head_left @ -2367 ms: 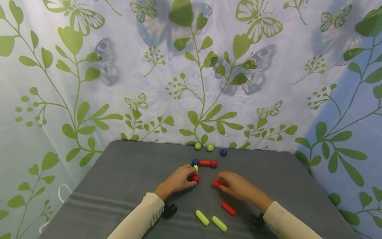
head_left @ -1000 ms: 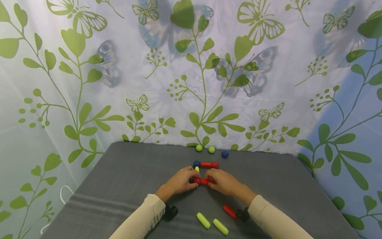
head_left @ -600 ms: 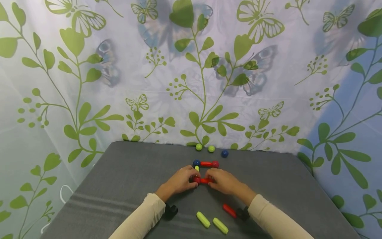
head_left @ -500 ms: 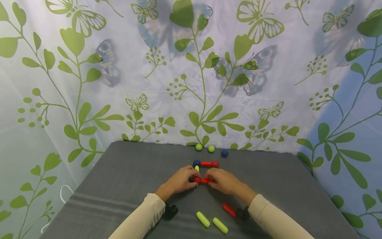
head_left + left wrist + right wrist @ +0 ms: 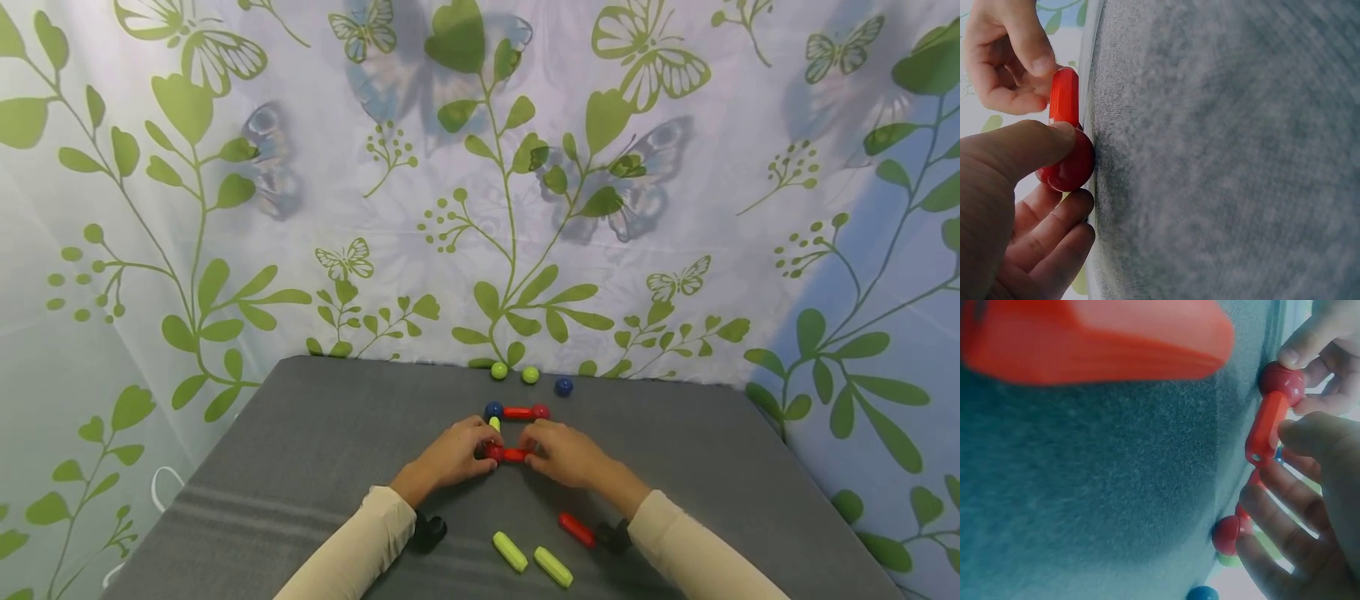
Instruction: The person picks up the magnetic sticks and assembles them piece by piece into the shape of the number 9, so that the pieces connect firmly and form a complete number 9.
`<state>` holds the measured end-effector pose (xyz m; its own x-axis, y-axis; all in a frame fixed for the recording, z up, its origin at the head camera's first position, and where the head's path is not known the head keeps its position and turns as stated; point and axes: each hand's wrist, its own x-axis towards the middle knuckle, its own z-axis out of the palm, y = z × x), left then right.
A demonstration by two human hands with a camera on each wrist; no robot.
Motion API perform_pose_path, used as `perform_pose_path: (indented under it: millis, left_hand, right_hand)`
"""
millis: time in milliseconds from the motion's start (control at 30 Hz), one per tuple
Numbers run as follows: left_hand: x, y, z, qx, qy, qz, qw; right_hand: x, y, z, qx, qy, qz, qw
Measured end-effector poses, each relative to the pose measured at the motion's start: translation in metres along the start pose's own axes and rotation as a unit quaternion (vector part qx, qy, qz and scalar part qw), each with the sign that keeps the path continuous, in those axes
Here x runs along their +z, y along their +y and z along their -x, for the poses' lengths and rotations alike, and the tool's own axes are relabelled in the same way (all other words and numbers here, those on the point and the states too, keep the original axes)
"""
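My left hand (image 5: 452, 452) pinches a red ball (image 5: 1071, 164) between thumb and fingers, low over the grey cloth. A red rod (image 5: 514, 455) extends from that ball toward my right hand (image 5: 564, 454), end against the ball. The right thumb and fingers are spread at the rod's far end, the thumb tip right beside it in the right wrist view. Behind the left fingers, a yellow-green rod (image 5: 495, 424) runs from the held ball toward a blue ball (image 5: 493, 410). A second red rod (image 5: 517, 412) links the blue ball with another red ball (image 5: 540, 412).
Two yellow-green balls (image 5: 499, 371) and a blue ball (image 5: 564, 387) lie along the back edge of the grey table (image 5: 337, 417). Nearer are two yellow-green rods (image 5: 510, 552) and a loose red rod (image 5: 577, 529). A patterned curtain (image 5: 420, 192) hangs behind.
The right hand brought the red rod leftward to the ball in my left hand. Just now it has shifted slightly back right, its fingers loosening, and the rod stays at the ball.
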<state>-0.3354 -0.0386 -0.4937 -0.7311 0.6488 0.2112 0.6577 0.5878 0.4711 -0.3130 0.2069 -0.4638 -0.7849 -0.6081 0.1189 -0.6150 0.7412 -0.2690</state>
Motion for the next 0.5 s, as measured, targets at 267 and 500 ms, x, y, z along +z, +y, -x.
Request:
perform_pose_path:
  millis: [267,500]
  left_hand:
    - [0.002,0.003,0.001,0.0,0.004,-0.001,1.0]
    - [0.0,0.003,0.003,-0.011,0.007,-0.006,0.9999]
  right_hand:
    - [-0.012,-0.013,0.038,0.045,-0.001,0.021,0.9988]
    - [-0.009,-0.022,0.088,0.083,-0.031,-0.015,0.996]
